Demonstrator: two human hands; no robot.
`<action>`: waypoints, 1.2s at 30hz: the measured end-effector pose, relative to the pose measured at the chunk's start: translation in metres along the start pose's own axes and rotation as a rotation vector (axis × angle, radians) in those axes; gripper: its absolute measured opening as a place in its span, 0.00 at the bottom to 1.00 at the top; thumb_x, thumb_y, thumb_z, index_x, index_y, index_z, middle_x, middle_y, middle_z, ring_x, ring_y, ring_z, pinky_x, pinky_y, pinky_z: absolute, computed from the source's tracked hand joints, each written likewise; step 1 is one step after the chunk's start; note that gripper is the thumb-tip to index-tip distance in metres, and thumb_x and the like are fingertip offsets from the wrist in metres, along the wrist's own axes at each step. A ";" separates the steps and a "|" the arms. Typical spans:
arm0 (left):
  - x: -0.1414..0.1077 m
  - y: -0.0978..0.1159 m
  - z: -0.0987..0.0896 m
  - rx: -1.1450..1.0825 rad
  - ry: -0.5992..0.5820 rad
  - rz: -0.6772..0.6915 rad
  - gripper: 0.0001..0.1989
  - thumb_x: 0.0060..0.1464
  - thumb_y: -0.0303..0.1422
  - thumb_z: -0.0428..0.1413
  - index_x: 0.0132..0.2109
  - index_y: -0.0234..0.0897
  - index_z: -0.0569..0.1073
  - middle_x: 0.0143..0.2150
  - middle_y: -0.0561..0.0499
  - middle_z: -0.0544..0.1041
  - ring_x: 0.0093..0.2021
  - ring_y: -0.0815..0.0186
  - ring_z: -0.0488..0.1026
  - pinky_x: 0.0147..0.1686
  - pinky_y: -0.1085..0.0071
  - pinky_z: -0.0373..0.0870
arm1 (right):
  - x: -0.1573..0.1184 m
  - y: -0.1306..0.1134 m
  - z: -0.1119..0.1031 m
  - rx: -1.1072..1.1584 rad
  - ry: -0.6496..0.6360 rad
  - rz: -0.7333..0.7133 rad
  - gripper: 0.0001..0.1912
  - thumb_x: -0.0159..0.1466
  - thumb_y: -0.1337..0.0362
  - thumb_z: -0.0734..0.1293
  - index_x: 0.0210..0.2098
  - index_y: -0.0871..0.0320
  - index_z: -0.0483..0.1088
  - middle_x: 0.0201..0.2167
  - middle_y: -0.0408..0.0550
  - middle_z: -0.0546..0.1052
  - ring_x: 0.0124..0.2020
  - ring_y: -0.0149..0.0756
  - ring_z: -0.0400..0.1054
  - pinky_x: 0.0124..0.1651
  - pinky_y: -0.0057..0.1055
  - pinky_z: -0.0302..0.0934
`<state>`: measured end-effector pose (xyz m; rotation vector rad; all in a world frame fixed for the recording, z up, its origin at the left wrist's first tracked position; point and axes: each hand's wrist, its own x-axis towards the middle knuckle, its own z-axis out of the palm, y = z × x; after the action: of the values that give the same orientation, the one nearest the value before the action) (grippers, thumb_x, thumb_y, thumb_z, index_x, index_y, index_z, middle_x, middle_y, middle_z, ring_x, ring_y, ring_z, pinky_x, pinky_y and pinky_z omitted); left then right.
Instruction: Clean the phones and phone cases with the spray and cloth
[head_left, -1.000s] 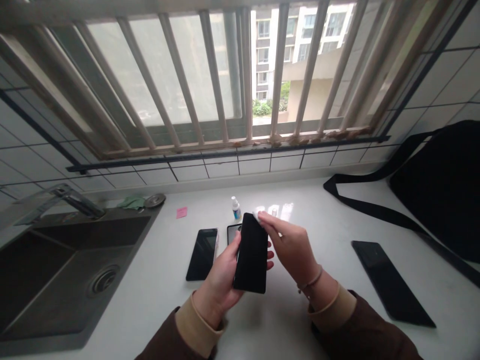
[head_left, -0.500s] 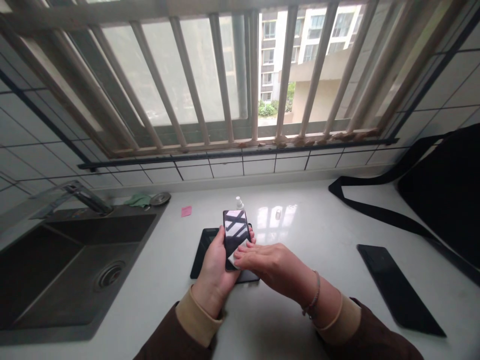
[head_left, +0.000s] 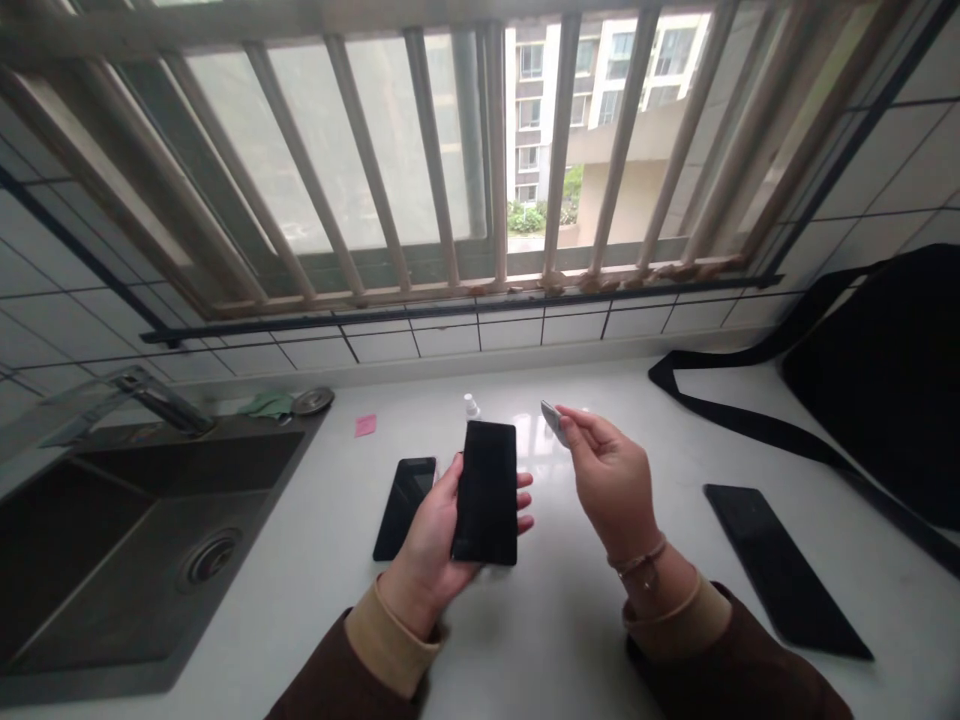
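My left hand (head_left: 435, 535) is wrapped round a black smartphone (head_left: 487, 495), its dark screen facing up toward me. To the right, my right hand (head_left: 616, 475) pinches a small folded white cloth (head_left: 553, 420) between thumb and fingers, apart from the phone. A second phone (head_left: 403, 510) lies on the counter beside my left hand, partly covered by it. Behind the held phone stands a small spray bottle (head_left: 471, 406) with a white top; its lower part is hidden.
At the left is a dark sink (head_left: 112, 560) with a chrome faucet (head_left: 161, 400). A pink note (head_left: 365, 426) lies on the white counter (head_left: 570, 640). Farther right are a long black flat panel (head_left: 787, 570) and a black bag (head_left: 885, 390) with its strap. A barred window rises behind.
My right hand has lifted the white cloth off the phone's screen and moved it up and right. The held phone has turned more upright and shifted slightly right, its screen no longer reflecting the window.
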<state>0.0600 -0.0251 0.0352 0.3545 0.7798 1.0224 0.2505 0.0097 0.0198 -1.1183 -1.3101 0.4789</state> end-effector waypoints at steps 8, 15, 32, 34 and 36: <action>-0.008 -0.014 0.004 0.212 -0.103 -0.155 0.27 0.72 0.48 0.50 0.55 0.26 0.79 0.44 0.29 0.83 0.34 0.54 0.83 0.32 0.63 0.80 | -0.006 0.014 0.008 -0.224 -0.387 -0.491 0.19 0.74 0.71 0.65 0.60 0.52 0.78 0.59 0.49 0.82 0.59 0.42 0.79 0.66 0.41 0.73; -0.006 -0.011 0.000 0.188 -0.092 -0.130 0.29 0.72 0.50 0.49 0.57 0.26 0.78 0.47 0.30 0.83 0.38 0.54 0.83 0.36 0.62 0.81 | -0.008 0.022 0.009 -0.339 -0.321 -0.468 0.18 0.74 0.72 0.66 0.59 0.55 0.78 0.57 0.52 0.83 0.57 0.43 0.80 0.63 0.40 0.75; -0.005 -0.014 0.003 0.266 -0.039 -0.121 0.34 0.70 0.55 0.47 0.51 0.26 0.81 0.41 0.31 0.84 0.33 0.54 0.83 0.32 0.63 0.80 | -0.011 0.019 0.012 -0.361 -0.394 -0.611 0.19 0.70 0.76 0.67 0.59 0.61 0.75 0.59 0.60 0.81 0.59 0.46 0.78 0.65 0.41 0.73; -0.004 -0.012 0.003 0.207 -0.036 -0.088 0.30 0.71 0.53 0.49 0.53 0.28 0.81 0.45 0.31 0.84 0.37 0.53 0.84 0.37 0.59 0.82 | -0.010 0.020 0.010 -0.390 -0.387 -0.608 0.19 0.70 0.77 0.66 0.59 0.61 0.75 0.59 0.61 0.81 0.60 0.46 0.78 0.64 0.42 0.74; 0.000 -0.010 0.002 0.114 -0.009 -0.055 0.28 0.71 0.50 0.50 0.57 0.30 0.79 0.48 0.32 0.84 0.40 0.51 0.84 0.43 0.55 0.82 | -0.010 0.019 0.010 -0.381 -0.424 -0.624 0.20 0.70 0.78 0.65 0.58 0.61 0.76 0.59 0.60 0.81 0.60 0.46 0.78 0.65 0.41 0.73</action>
<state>0.0675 -0.0294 0.0306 0.4324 0.8376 0.9266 0.2443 0.0137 -0.0030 -0.8616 -2.0890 -0.0113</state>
